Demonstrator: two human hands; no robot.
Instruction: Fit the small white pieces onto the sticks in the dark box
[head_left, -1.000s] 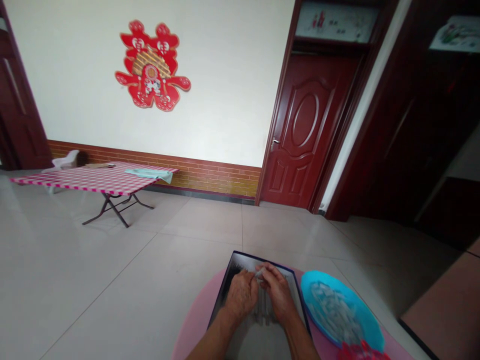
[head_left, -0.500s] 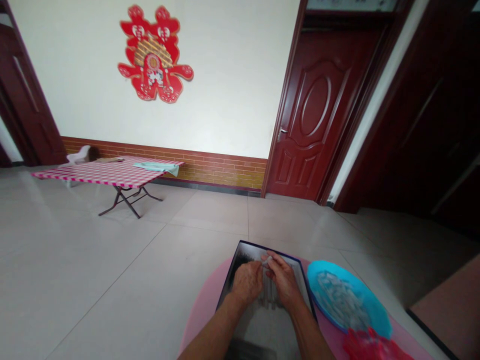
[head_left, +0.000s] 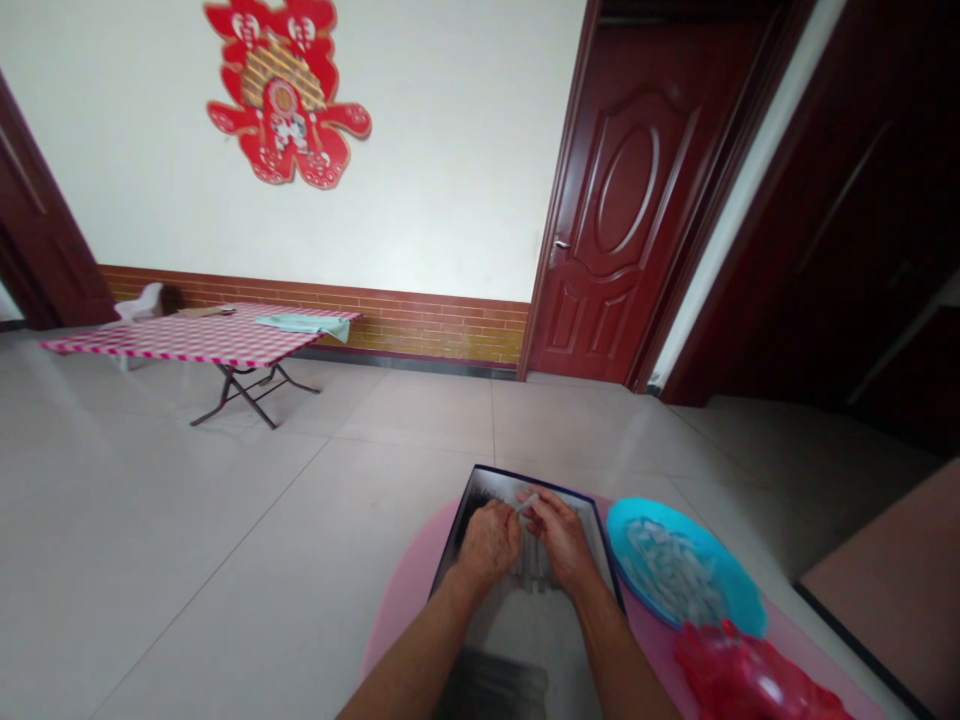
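Observation:
Both hands are over a shallow dark-rimmed box [head_left: 540, 476]. My right hand [head_left: 561, 538] is closed in a pinch on a small, pale, slim piece [head_left: 529, 503]. Against the near end of that piece, my left hand [head_left: 489, 545] is closed with its fingers curled in; what they grip is hidden. Under the hands, several slim greyish sticks [head_left: 534, 565] lie side by side in the box. A dark bristly bunch [head_left: 487, 497] shows at its far left corner, and dark slim items [head_left: 499, 685] lie at its near end. The exact kind of these pieces is too blurred to tell.
Right of the box, a blue basin [head_left: 626, 515] holds many pale slim pieces [head_left: 675, 570]. A red plastic bag [head_left: 757, 675] lies in front of it. All stand on a pink round surface [head_left: 405, 600]. Farther off are a checked folding table [head_left: 202, 338] and a red door [head_left: 622, 210].
The pale piece between my hands now shows more plainly, slanting up to the right. My hands stay close together over the box. The whole view has shifted slightly.

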